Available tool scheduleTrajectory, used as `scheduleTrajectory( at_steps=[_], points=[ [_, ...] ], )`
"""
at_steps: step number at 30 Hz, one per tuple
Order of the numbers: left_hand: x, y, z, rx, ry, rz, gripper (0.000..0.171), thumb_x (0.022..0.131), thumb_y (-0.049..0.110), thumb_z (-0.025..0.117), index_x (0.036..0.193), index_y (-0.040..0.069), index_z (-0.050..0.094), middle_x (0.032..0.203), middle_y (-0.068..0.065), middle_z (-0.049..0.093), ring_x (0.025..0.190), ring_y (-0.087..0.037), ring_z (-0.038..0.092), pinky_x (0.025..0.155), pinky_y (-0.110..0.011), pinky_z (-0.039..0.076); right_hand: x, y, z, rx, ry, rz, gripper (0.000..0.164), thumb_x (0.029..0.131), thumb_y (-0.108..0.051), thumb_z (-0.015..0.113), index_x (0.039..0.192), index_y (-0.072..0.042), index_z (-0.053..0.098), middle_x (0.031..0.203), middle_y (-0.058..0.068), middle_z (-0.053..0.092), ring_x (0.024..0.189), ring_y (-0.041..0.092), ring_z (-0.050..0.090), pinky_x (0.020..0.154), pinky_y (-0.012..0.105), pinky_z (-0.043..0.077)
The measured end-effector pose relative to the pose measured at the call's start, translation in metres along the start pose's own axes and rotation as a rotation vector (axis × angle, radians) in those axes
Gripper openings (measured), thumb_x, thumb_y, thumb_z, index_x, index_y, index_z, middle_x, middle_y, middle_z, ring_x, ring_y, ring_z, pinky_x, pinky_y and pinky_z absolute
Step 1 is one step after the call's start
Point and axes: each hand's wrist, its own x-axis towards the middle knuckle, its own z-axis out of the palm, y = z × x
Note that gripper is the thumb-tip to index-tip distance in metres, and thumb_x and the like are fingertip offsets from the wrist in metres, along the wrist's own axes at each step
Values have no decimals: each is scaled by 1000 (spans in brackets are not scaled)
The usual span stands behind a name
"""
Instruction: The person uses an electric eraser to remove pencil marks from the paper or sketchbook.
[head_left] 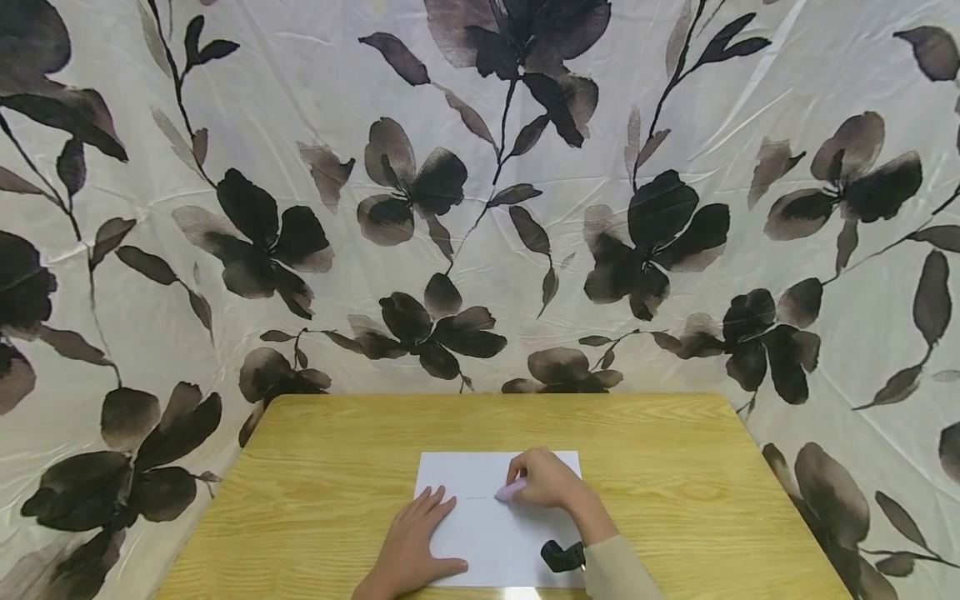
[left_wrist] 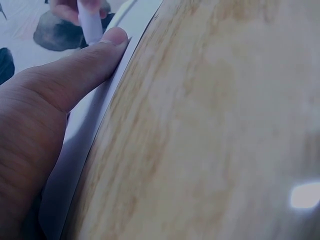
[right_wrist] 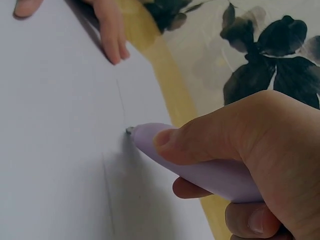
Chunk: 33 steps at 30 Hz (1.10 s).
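Observation:
A white sheet of paper (head_left: 487, 550) lies on the wooden table. My left hand (head_left: 412, 542) rests on its left side with the fingers spread and straight; in the left wrist view, the thumb (left_wrist: 85, 70) lies along the sheet's near edge. My right hand (head_left: 551, 479) grips a thick lavender pen-shaped tool (right_wrist: 215, 175), thumb on top and fingers curled beneath. The tool's small dark tip points down at the paper, by the end of a thin line (right_wrist: 121, 97). A second faint line (right_wrist: 107, 195) shows beside it. Whether these lines are drawn or cut I cannot tell.
The yellow wood-grain table (head_left: 315, 467) extends around the sheet on all sides. Behind and beside it hangs a pale cloth (head_left: 525, 275) with dark flowers. A black wrist camera (head_left: 561, 556) sits at my right sleeve, over the paper's lower right.

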Motion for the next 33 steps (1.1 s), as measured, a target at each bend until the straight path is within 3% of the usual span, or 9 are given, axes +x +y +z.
scheduleTrajectory(
  at_steps=[5,10,17,23,33],
  points=[
    [0,1,-1,-16,-5,-3,98,67,78,65,141,15,52,150,-11,41,140,-36,29,107,-62,25,1,-4,0,9,-13,-3,9,73,-13,80,75,-18,73,65,-14,58,61,6,48,56,23,43],
    [1,0,2,4,9,10,99,67,79,64,141,15,52,150,-11,41,139,-36,30,107,-60,26,-2,-1,-3,-14,-8,30,16,70,-7,78,73,-21,73,67,-14,59,62,6,48,57,23,43],
    [1,-2,2,6,-19,-13,101,67,82,61,142,16,51,151,-10,39,141,-35,28,108,-61,25,5,0,0,5,-17,-37,13,71,-6,77,76,-18,74,65,-15,59,61,4,47,55,21,42],
    [-1,-1,0,3,8,-1,99,67,81,62,140,14,53,149,-12,42,139,-38,30,106,-62,26,2,4,-1,-4,6,-31,15,69,-7,77,73,-21,73,65,-15,59,60,5,48,54,22,43],
    [0,-1,2,-3,-15,-7,99,68,81,61,142,16,51,151,-10,39,141,-35,28,108,-61,25,3,7,2,66,4,-25,13,72,-11,80,77,-21,74,71,-14,62,66,5,50,60,23,44]
  ],
)
